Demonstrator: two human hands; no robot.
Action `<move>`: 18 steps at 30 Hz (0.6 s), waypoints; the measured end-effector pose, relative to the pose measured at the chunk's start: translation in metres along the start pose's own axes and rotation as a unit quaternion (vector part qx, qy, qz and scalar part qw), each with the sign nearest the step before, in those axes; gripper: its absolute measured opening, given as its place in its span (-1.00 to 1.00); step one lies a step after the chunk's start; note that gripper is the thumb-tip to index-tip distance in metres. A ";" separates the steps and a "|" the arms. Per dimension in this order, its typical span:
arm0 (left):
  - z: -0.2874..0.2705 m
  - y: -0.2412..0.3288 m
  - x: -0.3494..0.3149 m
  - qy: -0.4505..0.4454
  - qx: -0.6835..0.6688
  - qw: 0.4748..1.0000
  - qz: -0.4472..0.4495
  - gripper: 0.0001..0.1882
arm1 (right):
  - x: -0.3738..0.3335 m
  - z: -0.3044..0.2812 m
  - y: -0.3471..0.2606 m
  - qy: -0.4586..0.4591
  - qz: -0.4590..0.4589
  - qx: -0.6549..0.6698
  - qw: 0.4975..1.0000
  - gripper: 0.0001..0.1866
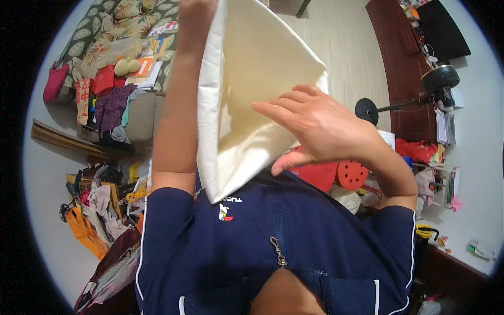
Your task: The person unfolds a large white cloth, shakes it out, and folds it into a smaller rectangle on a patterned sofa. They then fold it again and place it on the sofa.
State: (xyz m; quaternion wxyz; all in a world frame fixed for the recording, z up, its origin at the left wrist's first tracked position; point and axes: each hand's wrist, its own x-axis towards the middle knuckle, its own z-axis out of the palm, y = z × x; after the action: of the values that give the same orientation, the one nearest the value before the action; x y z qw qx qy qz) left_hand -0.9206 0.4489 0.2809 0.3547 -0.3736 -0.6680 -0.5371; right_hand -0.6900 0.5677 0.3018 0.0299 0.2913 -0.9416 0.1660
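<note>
A cream-white cloth cover [262, 84], much like a pillowcase, is held up before my chest with its mouth spread and its folded edge running down the left side. Along that edge my left forearm reaches up. My left hand [198, 7] is at the cloth's top, cut off by the picture's upper rim, so its fingers are hidden. On the right, my right hand [315, 123] lies over the cloth's opening with fingers stretched and thumb apart. Nothing is gripped in it. The cloth's lower corner hangs against my dark blue shirt [236, 247].
At the left, a sofa [142, 118] carries clothes, papers and a red pouch [103, 79]. Bags and an orange bag [86, 231] crowd the lower left. A black stand fan [440, 77] is by a dark red cabinet [407, 79]. A red stool [352, 174] stands close on my right.
</note>
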 end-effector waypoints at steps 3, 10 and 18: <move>0.007 -0.014 0.043 0.038 -0.183 0.967 -0.176 -0.76 | -0.008 0.022 0.079 -0.212 0.062 -0.077 0.972 -0.19; -0.036 -0.135 0.108 0.128 0.137 0.982 0.025 -0.73 | -0.007 0.010 0.233 -0.091 0.180 -0.232 0.951 -0.87; -0.063 -0.295 0.091 0.106 -0.153 0.936 -0.299 -0.81 | 0.069 -0.095 0.306 0.161 0.061 -0.293 0.940 -0.79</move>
State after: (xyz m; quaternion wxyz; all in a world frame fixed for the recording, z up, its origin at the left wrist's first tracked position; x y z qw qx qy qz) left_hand -1.2188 0.3557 0.2377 0.1851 -0.1475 -0.6167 -0.7507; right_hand -0.9218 0.7984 0.3114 0.2550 0.1806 -0.9473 -0.0709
